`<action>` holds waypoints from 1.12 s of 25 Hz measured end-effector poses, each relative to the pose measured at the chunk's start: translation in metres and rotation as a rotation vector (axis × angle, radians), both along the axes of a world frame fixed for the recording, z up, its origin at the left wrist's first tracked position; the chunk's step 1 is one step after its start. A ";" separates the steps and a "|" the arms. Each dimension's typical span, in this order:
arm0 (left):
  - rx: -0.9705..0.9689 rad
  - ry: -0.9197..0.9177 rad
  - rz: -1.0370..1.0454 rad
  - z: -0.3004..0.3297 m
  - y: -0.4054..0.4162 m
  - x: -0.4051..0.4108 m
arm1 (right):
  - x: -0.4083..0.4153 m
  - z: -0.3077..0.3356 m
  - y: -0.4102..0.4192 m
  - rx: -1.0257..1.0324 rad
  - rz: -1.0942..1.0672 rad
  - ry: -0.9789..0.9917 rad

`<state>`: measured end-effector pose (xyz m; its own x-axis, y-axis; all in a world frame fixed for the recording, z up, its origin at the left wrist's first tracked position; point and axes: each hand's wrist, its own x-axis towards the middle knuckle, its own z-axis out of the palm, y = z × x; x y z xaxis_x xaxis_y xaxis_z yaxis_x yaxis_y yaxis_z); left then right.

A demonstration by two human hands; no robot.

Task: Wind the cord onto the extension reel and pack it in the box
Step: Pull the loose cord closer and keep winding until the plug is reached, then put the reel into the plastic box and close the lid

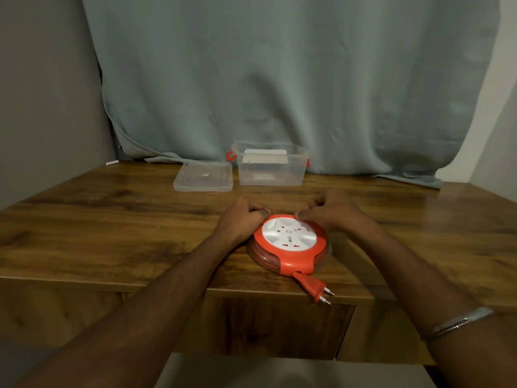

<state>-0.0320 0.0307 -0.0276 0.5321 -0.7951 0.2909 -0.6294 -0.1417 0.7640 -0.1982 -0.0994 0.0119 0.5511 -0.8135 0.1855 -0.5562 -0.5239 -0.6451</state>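
- Looking down at the reel [289, 243], it sits flat near the front edge of the bench [112, 219], socket face up, with the cord apparently all wound in; only the plug [314, 289] sticks out, hanging past the edge at about 5 o'clock from the reel's centre.
- Left hand [242, 215] is on the reel's rim at roughly 10 o'clock, fingers curled in on the edge. Right hand [333, 211] is at about 1 o'clock, thumb and fingertips pinching the rim. So both are clamped on the far side of the reel, neither one open.
- The box [271, 166] stands open at 12 o'clock from the reel, well apart from it, up against the curtain [279, 79]. Something white inside it, can't tell what. Its lid [203, 177] lies flat just left of it.
- My read: winding is done, packing is next. The key bit is that the box lies straight ahead of both hands, so it's a lift-and-carry forward. The right hand looks slightly nearer the box.
- Watch that dangling plug, it could catch on the bench edge or the box wall.
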 end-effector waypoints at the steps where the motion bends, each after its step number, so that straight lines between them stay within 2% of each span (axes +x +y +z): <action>1: -0.037 0.134 0.012 0.004 -0.006 0.005 | 0.005 0.008 -0.010 0.021 -0.002 -0.057; 3: -0.157 0.377 0.089 0.020 -0.024 0.022 | 0.018 0.022 -0.037 0.030 -0.025 -0.248; 4: -0.202 0.408 0.144 0.032 -0.039 0.037 | 0.029 0.029 -0.053 0.015 -0.045 -0.328; 8: -0.261 0.279 0.305 0.071 -0.098 0.099 | 0.088 0.050 -0.127 0.002 -0.161 -0.461; 14: -0.206 0.319 0.332 0.049 -0.158 0.140 | 0.149 0.028 -0.190 0.450 -0.136 -0.609; 17: -0.272 0.275 0.349 0.046 -0.152 0.137 | 0.143 0.022 -0.177 0.354 -0.210 -0.635; 21: -0.409 0.257 0.269 0.046 -0.107 0.107 | 0.103 0.021 -0.121 0.222 -0.272 -0.711; 25: -0.586 0.369 0.238 0.044 -0.049 0.066 | 0.059 0.014 -0.048 0.205 -0.233 -0.763; 28: -0.583 0.444 0.209 0.031 -0.018 0.049 | 0.039 0.007 -0.014 0.180 -0.202 -0.741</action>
<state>0.0172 0.0123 0.0031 0.8200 -0.4481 0.3560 -0.2497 0.2796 0.9271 -0.1594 -0.1134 0.0189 0.1734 -0.9372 0.3027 -0.0217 -0.3109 -0.9502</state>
